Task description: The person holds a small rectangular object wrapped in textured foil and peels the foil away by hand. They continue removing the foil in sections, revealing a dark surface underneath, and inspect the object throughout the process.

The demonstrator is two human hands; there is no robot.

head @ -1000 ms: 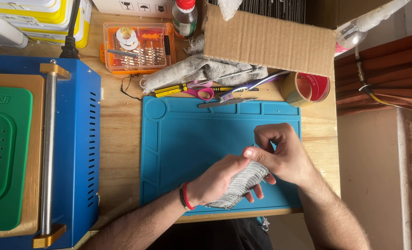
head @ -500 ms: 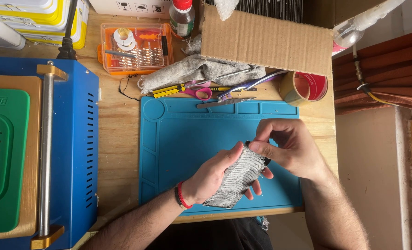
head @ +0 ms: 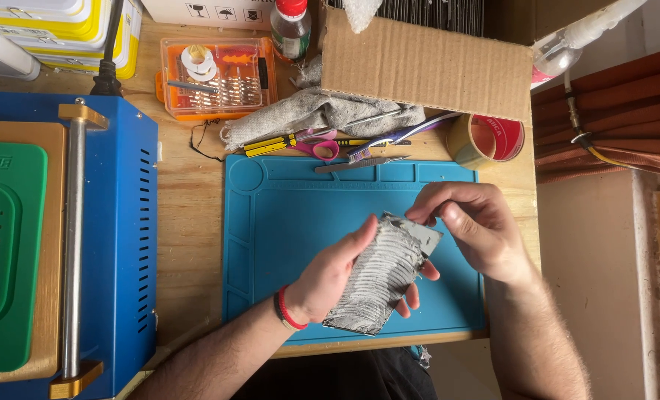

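Left hand [head: 330, 278] grips a grey ridged slab [head: 384, 274] at lower centre, above the blue mat [head: 285, 207]; right hand [head: 474, 230] pinches its upper corner.

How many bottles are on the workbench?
2. A red-capped bottle stands at the back edge beside the orange parts case; a clear bottle lies behind the cardboard box at the right. Others may be hidden behind that box.

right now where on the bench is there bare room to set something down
The blue mat lies bare left of the left hand. Bare wood runs between mat and blue machine. The top edge is crowded: scissors, rag, tape roll.
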